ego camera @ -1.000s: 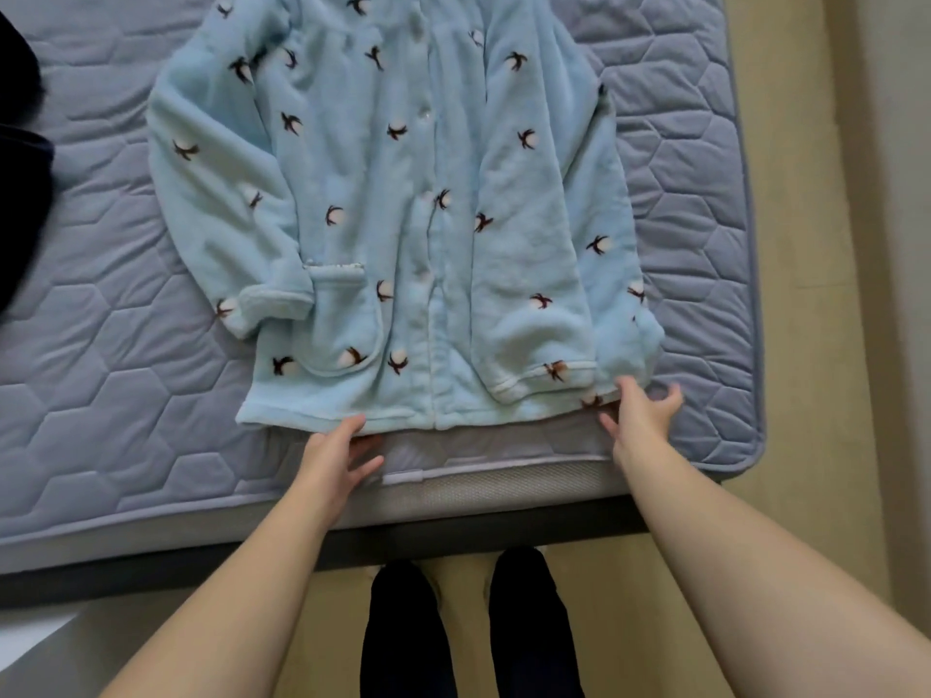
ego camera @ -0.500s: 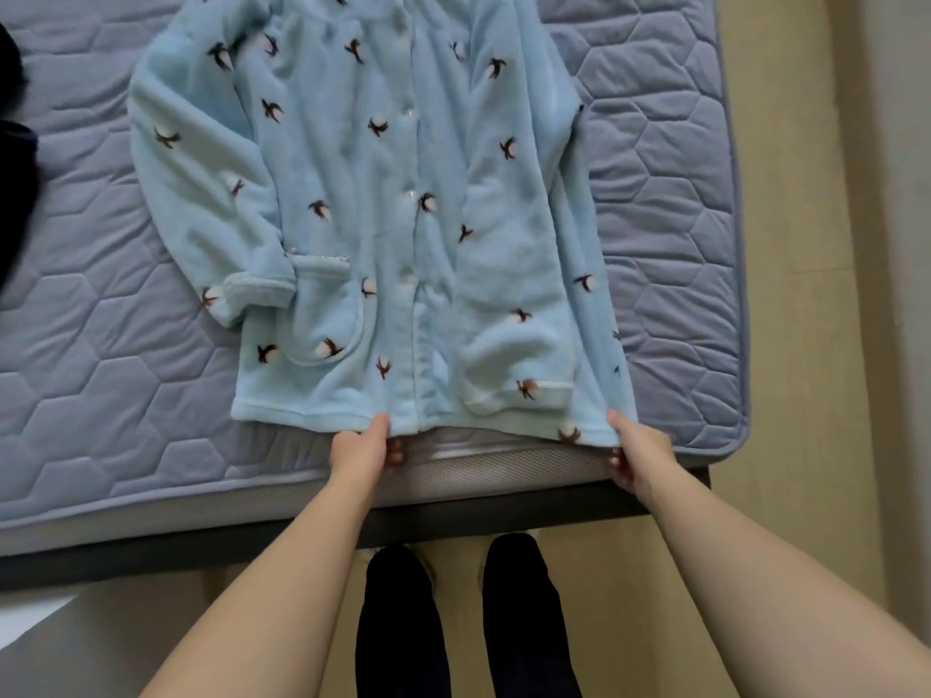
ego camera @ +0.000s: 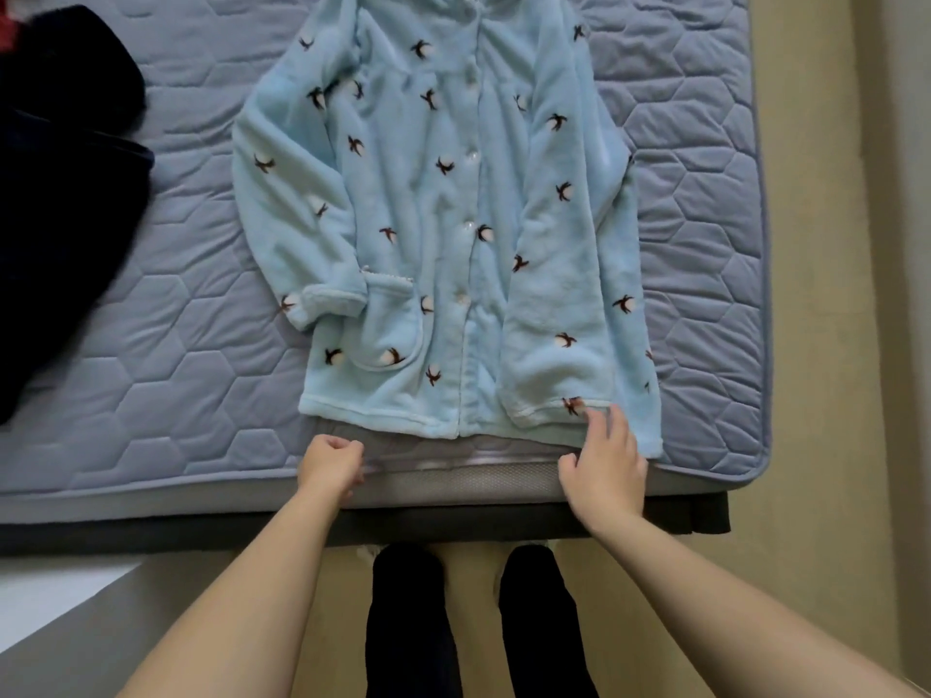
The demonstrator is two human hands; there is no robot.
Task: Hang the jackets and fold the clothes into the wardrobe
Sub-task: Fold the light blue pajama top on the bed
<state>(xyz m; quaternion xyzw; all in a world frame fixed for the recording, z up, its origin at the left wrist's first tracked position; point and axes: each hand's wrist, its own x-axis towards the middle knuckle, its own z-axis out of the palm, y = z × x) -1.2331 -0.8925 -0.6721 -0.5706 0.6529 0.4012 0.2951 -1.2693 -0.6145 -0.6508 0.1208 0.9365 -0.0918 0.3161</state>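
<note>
The blue jacket [ego camera: 453, 219] is laid flat on the bed [ego camera: 176, 370], buttons up. The left hand [ego camera: 330, 468] is curled just below the hem, with nothing held. The hem is touched by the spread right hand [ego camera: 604, 466]

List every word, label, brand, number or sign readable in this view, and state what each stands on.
None: no readable text shows anywhere.
The light blue fleece buttoned jacket carries only small brown-and-white printed motifs, no lettering or visible tag.
The grey-blue quilted mattress pad shows only hexagon stitching.
The dark garments at the left show no print.
</note>
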